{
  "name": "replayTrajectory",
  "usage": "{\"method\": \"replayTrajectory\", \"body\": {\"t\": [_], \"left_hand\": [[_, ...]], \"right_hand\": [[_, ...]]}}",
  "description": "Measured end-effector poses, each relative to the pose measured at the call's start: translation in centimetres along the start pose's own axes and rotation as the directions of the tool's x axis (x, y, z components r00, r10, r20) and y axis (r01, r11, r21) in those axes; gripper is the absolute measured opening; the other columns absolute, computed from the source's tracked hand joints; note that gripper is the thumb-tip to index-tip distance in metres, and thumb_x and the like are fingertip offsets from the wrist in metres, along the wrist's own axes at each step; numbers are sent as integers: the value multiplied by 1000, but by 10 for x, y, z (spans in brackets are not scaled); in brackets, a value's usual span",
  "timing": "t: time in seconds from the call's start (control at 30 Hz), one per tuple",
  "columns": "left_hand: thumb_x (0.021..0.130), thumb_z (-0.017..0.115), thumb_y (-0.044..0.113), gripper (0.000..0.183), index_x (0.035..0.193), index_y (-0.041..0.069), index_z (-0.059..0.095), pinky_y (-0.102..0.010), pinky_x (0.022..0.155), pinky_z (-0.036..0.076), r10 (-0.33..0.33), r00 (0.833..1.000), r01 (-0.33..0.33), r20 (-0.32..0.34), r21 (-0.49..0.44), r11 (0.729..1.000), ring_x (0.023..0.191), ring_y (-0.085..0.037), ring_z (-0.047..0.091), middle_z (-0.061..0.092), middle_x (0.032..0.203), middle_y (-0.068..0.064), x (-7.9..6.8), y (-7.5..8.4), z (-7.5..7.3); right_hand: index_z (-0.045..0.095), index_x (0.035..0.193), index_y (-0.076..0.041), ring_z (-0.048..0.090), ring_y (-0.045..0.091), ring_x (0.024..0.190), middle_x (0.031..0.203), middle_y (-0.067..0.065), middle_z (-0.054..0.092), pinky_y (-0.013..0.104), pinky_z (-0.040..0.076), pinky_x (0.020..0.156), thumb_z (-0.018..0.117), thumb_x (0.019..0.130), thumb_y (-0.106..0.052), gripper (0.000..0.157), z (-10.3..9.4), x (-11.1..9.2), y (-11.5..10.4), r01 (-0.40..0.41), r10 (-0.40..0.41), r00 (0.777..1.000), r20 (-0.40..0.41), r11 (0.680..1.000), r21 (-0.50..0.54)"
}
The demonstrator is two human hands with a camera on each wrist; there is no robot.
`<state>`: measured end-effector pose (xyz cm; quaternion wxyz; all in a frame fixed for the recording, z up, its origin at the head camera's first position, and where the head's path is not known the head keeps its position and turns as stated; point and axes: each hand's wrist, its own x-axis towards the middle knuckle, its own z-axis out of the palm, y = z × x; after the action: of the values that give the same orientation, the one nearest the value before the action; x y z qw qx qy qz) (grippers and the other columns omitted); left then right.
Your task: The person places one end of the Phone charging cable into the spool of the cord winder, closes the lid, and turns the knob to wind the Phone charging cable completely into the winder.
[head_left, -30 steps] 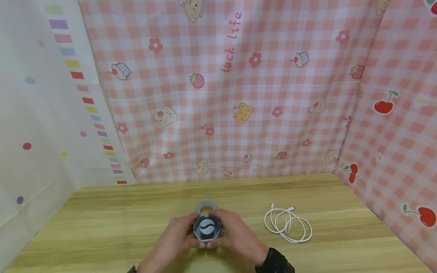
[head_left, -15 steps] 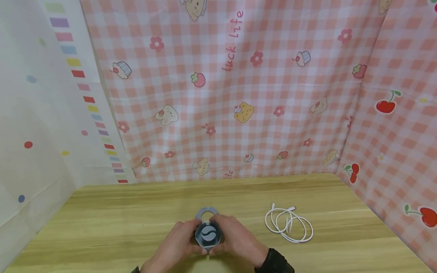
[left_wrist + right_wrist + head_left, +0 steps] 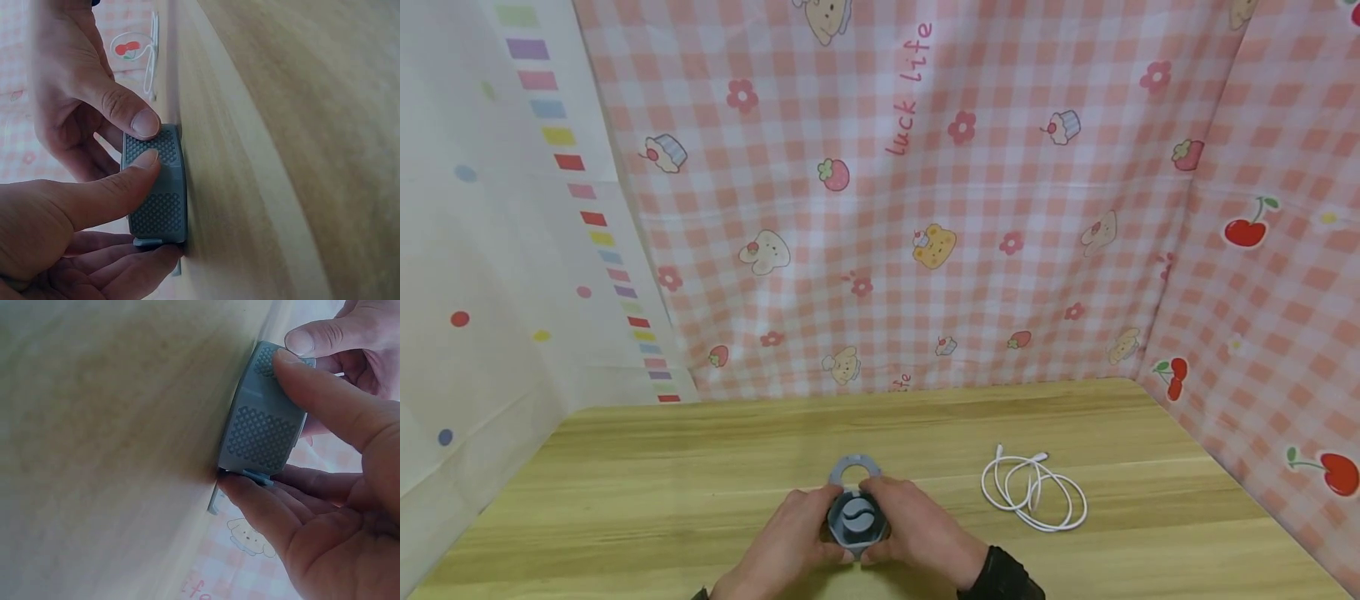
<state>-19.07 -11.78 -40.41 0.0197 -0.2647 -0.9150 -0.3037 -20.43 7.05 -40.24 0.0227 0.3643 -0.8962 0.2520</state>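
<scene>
Box [image 3: 858, 515]: 1 item, grey, 6-sided, upper face up; stood at the near middle of the table, between the 2 hands; whether its base touched the wood could not be told.
Box face: bore 1 pale disc [image 3: 858, 514] with a dark S-shaped curve across it.
Box sides: carried dotted texture, 2 patches visible from the left wrist.
Ring [image 3: 855, 459]: 1 item, grey, at the far edge of the box, beyond the fingers; whether joined to it could not be told.
Left hand [image 3: 797, 530]: held the box by its left side, thumb on the near textured side, fingers toward the far side.
Right hand [image 3: 917, 527]: held the box by its right side in like fashion; the 2 thumb tips lay near each other.
Band [image 3: 1002, 575]: 1 item, black, on the right wrist.
Cable [image 3: 1037, 478]: 1 item, white, loosely looped, lay on the table to the right, well apart from the box.
Table [image 3: 625, 500]: wood-grained.
Cloth [image 3: 887, 208]: pink check, hung behind.
</scene>
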Motion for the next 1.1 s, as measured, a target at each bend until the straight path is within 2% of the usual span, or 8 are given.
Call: {"method": "replayTrajectory", "body": {"t": [0.1, 0.2, 0.33, 0.43, 0.7, 0.8, 0.93, 1.1], "left_hand": [[63, 85, 17, 48, 103, 5, 61, -38, 75, 53, -24, 999, 24, 34, 0, 1000, 86, -14, 60, 69, 94, -4, -1, 4, -3], [70, 81, 23, 58, 116, -1, 56, -46, 82, 51, -51, 998, 50, 30, 27, 998, 98, -25, 58, 66, 107, -14, -1, 14, -9], [84, 69, 28, 56, 124, -6, 52, -52, 85, 49, -31, 999, 33, -35, 58, 998, 105, -33, 54, 60, 117, -22, 7, 35, -16], [88, 64, 28, 43, 117, -3, 59, -46, 83, 51, 25, 999, -21, -43, 78, 997, 101, -27, 57, 64, 112, -16, 19, 55, -12], [87, 66, 25, 26, 102, 5, 68, -28, 67, 52, 126, 991, -120, -31, 155, 981, 82, -12, 60, 71, 92, -4, 61, 102, 24], [84, 68, 22, 17, 79, 7, 67, -22, 49, 42, 161, 983, -141, -83, 213, 967, 60, -10, 54, 64, 68, -1, 78, 111, 39], [80, 71, 18, 28, 58, 10, 55, -23, 37, 30, 142, 978, -94, -154, 285, 954, 44, -10, 43, 48, 50, 3, 98, 119, 59], [76, 72, 14, 21, 60, 10, 59, -29, 39, 43, 111, 972, -23, -206, 384, 923, 50, -15, 53, 56, 54, -1, 117, 121, 84]], "right_hand": [[56, 119, -1, 53, 11, 95, 105, 5, 62, 30, 49, 83, 83, 67, -27, 64, -6, -4, -1, -15, 13, 999, 48, 1000, 26], [52, 126, 2, 53, 19, 101, 112, 11, 60, 38, 49, 86, 77, 74, -35, 69, -21, -13, 1, -26, 26, 999, 47, 1000, -1], [53, 125, 2, 55, 26, 101, 115, 14, 60, 45, 50, 84, 71, 81, -34, 60, -50, -30, 9, -40, 35, 996, -80, 997, -66], [58, 119, -2, 59, 23, 95, 112, 10, 62, 42, 52, 78, 68, 85, -28, 43, -72, -45, 19, -51, 36, 981, -188, 996, -75], [65, 100, -5, 63, 18, 87, 96, 7, 68, 40, 55, 74, 68, 85, -11, 17, -109, -81, 56, -93, 75, 937, -341, 995, -38], [66, 94, -6, 63, 17, 80, 89, 6, 69, 41, 56, 69, 68, 84, -9, 11, -116, -90, 70, -133, 105, 928, -357, 990, -53], [66, 87, -5, 63, 16, 73, 80, 5, 68, 38, 57, 62, 69, 82, -5, 6, -119, -96, 87, -190, 150, 922, -357, 978, -81], [65, 81, -3, 60, 14, 65, 71, 3, 66, 35, 54, 57, 70, 78, 0, 6, -114, -102, 105, -275, 218, 904, -369, 955, -109]]}}
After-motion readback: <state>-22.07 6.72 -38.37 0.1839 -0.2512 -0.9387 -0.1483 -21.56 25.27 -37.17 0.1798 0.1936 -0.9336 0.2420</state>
